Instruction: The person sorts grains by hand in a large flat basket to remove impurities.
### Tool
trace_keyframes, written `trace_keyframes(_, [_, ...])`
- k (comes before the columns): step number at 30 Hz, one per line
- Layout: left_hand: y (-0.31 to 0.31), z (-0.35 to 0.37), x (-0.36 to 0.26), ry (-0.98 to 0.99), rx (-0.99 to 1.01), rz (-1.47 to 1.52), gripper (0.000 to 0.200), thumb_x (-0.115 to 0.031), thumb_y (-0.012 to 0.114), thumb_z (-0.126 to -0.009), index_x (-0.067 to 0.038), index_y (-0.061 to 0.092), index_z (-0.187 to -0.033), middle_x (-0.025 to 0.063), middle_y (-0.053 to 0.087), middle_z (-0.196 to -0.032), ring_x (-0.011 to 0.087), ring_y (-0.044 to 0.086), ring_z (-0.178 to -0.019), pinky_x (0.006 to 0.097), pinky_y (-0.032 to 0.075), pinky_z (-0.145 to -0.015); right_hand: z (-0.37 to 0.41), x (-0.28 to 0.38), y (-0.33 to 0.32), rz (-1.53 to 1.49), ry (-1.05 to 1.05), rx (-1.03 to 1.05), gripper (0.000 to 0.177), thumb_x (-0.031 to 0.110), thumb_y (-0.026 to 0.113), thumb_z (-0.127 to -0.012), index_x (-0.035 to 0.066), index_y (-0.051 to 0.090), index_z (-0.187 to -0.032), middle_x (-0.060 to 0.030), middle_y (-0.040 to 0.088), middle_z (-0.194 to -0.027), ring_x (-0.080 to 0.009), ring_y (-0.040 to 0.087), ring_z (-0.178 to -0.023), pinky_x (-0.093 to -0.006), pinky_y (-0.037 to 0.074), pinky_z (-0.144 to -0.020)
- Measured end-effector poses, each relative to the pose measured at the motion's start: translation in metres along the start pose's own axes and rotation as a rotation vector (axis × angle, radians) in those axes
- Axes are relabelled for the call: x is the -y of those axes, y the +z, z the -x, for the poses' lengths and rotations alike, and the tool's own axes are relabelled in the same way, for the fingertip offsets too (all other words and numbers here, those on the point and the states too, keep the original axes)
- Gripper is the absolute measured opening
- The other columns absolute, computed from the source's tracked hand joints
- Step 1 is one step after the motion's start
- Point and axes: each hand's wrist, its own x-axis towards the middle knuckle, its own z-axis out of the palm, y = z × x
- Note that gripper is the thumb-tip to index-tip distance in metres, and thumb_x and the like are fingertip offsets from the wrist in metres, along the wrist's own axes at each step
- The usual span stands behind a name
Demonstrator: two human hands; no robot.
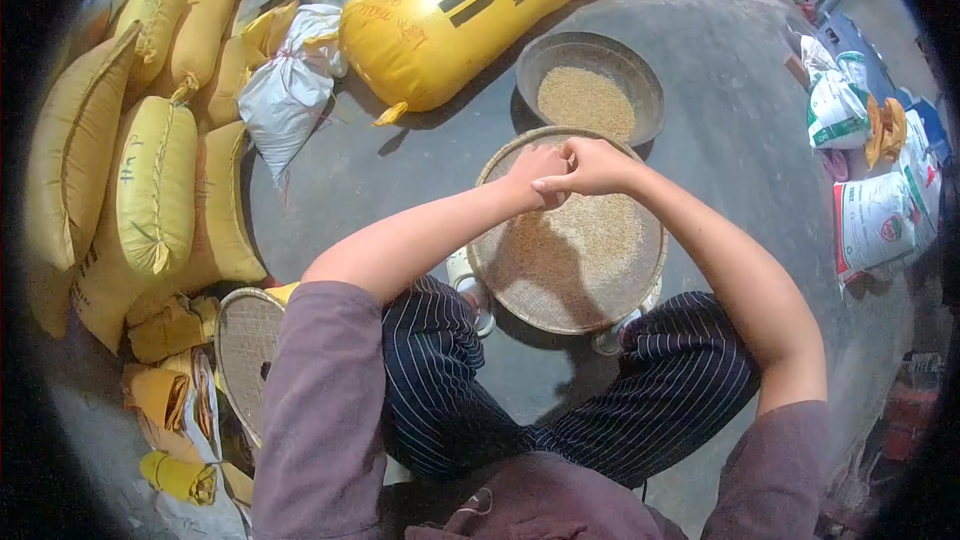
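Note:
Over the far part of a round woven winnowing basket point(480, 270), my two hands are pressed together. My left hand point(537, 170) is curled into a fist. My right hand point(597, 166) is closed against it, its thumb lying across the left hand and its fingers mostly hidden. Whatever is between the palms, if anything, cannot be seen. Pale, straw-coloured grain point(610, 240) is spread over the basket's bottom below, partly in shadow. Just beyond stands a dark round basin point(533, 65) with more grain point(587, 102) in it.
A large yellow printed sack point(450, 30) lies behind the basin. Full yellow sacks point(155, 185) are piled at left, beside a tied white bag point(290, 90). Another woven basket point(248, 340) is near my left arm. White printed bags point(875, 220) lie far right.

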Motion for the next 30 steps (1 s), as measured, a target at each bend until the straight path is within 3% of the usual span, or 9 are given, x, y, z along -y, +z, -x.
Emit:
trace_keyframes(2, [0.004,0.000,0.002,0.000,0.019,-0.015,0.017,-0.017,0.055,-0.073,-0.008,0.066,-0.083,0.0148,0.065,-0.087,0.0329,0.062,-0.087,0.0446,0.047,-0.074,-0.003,-0.007,0.005,0.076,-0.088,-0.076,0.076,0.057,0.076,-0.065,-0.005,0.058,-0.105,-0.0184,0.066,-0.090,-0.0240,0.065,-0.082,-0.0346,0.051,-0.072])
trace_keyframes(6, [-0.006,0.005,-0.003,0.023,0.064,-0.042,0.020,-0.016,0.055,-0.073,-0.007,0.066,-0.086,0.0176,0.064,-0.095,0.0344,0.061,-0.090,0.0458,0.048,-0.075,0.003,-0.003,-0.006,-0.120,0.007,0.081,0.067,0.048,0.077,-0.071,-0.003,0.056,-0.109,-0.0160,0.067,-0.090,-0.0187,0.066,-0.075,-0.0296,0.053,-0.065])
trace_keyframes(7, [-0.005,0.004,-0.003,0.014,0.055,-0.002,0.017,-0.017,0.055,-0.074,-0.008,0.066,-0.083,0.0149,0.064,-0.089,0.0338,0.060,-0.091,0.0464,0.046,-0.076,0.003,-0.004,-0.005,-0.121,0.003,0.087,0.067,0.048,0.077,-0.071,-0.003,0.056,-0.109,-0.0160,0.067,-0.090,-0.0187,0.066,-0.075,-0.0296,0.053,-0.065])
trace_keyframes(10, [-0.006,0.006,-0.003,-0.013,-0.012,0.075,0.017,-0.016,0.055,-0.073,-0.007,0.066,-0.083,0.0150,0.064,-0.088,0.0340,0.060,-0.090,0.0462,0.045,-0.076,0.000,-0.005,0.000,-0.099,-0.005,0.054,0.070,0.052,0.075,-0.070,-0.002,0.056,-0.109,-0.0166,0.067,-0.090,-0.0203,0.066,-0.077,-0.0313,0.053,-0.066])
trace_keyframes(12, [-0.010,0.007,-0.002,-0.026,0.010,0.053,0.017,-0.015,0.055,-0.073,-0.006,0.066,-0.082,0.0148,0.064,-0.088,0.0339,0.060,-0.090,0.0463,0.046,-0.076,-0.001,-0.005,0.005,0.022,-0.098,-0.108,0.075,0.063,0.073,-0.063,-0.003,0.060,-0.096,-0.0163,0.066,-0.087,-0.0248,0.065,-0.082,-0.0354,0.052,-0.072])
trace_keyframes(13, [-0.012,0.008,-0.003,-0.028,0.031,0.036,0.017,-0.015,0.055,-0.072,-0.006,0.065,-0.082,0.0147,0.064,-0.088,0.0339,0.060,-0.090,0.0463,0.046,-0.075,0.000,-0.004,0.003,-0.027,-0.061,-0.063,0.080,0.068,0.071,-0.061,-0.003,0.061,-0.097,-0.0191,0.066,-0.091,-0.0271,0.065,-0.088,-0.0361,0.051,-0.076])
trace_keyframes(17, [-0.022,0.005,-0.008,-0.070,0.165,-0.027,0.017,-0.015,0.055,-0.073,-0.006,0.066,-0.082,0.0144,0.065,-0.088,0.0336,0.060,-0.090,0.0463,0.047,-0.073,0.001,-0.004,0.004,-0.038,-0.047,-0.100,0.078,0.065,0.072,-0.064,-0.004,0.061,-0.099,-0.0193,0.066,-0.089,-0.0249,0.065,-0.084,-0.0343,0.051,-0.073])
trace_keyframes(21, [-0.013,0.005,-0.004,-0.061,0.077,0.047,0.017,-0.016,0.055,-0.074,-0.006,0.066,-0.082,0.0154,0.065,-0.085,0.0328,0.062,-0.089,0.0452,0.048,-0.075,-0.003,-0.009,0.000,-0.139,-0.035,-0.013,0.071,0.059,0.073,-0.068,-0.003,0.061,-0.101,-0.0163,0.067,-0.088,-0.0209,0.065,-0.077,-0.0316,0.052,-0.068])
trace_keyframes(30, [-0.012,0.001,-0.005,-0.120,0.184,0.039,0.020,-0.017,0.053,-0.077,-0.006,0.066,-0.088,0.0146,0.065,-0.094,0.0319,0.061,-0.093,0.0447,0.048,-0.079,-0.004,-0.010,0.001,-0.150,-0.043,0.007,0.078,0.063,0.072,-0.065,-0.003,0.060,-0.104,-0.0166,0.067,-0.088,-0.0235,0.065,-0.081,-0.0330,0.052,-0.072])
